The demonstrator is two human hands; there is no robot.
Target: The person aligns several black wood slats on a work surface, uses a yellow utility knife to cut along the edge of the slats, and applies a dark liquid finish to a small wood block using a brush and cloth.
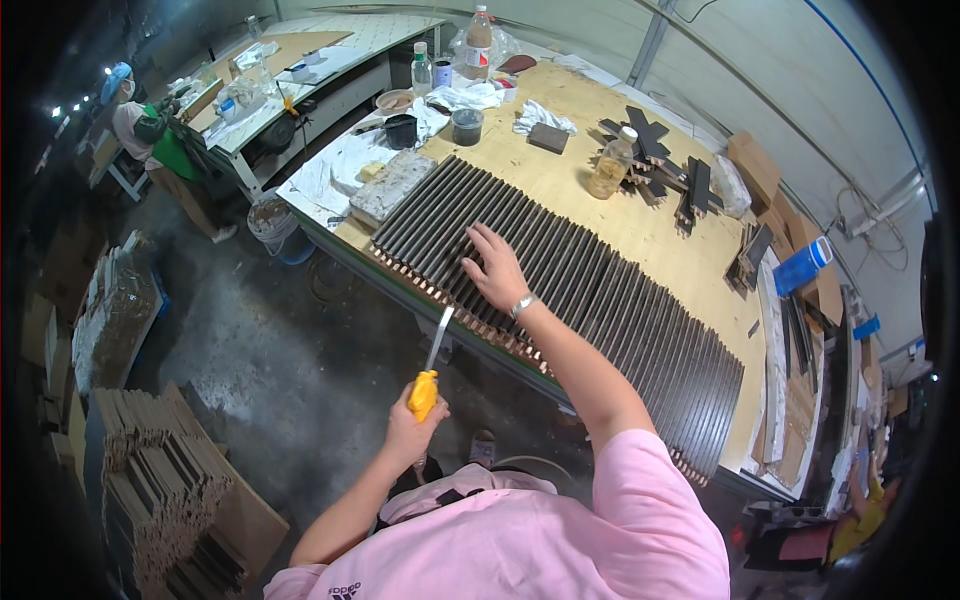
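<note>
A long row of dark, narrow wooden strips (pixel 560 265) lies side by side on the table, their pale end faces toward me at the front edge. My right hand (pixel 493 268) is on top of the strips left of the row's middle, palm down, fingers apart and nothing held. In my left hand (pixel 412 425) is a yellow air blow gun (pixel 423 393), gripped around its handle. Its bent metal nozzle points up, with the tip close to the strips' ends at the table edge. A hose seems to run down below the hand.
A stone-like block (pixel 393 188) sits at the row's left end. Behind the row stand a dark cup (pixel 467 127), a bottle (pixel 612 165) and a pile of dark wood pieces (pixel 655 150). Stacked boards (pixel 165 490) rise at lower left. A person (pixel 150 140) works at another table.
</note>
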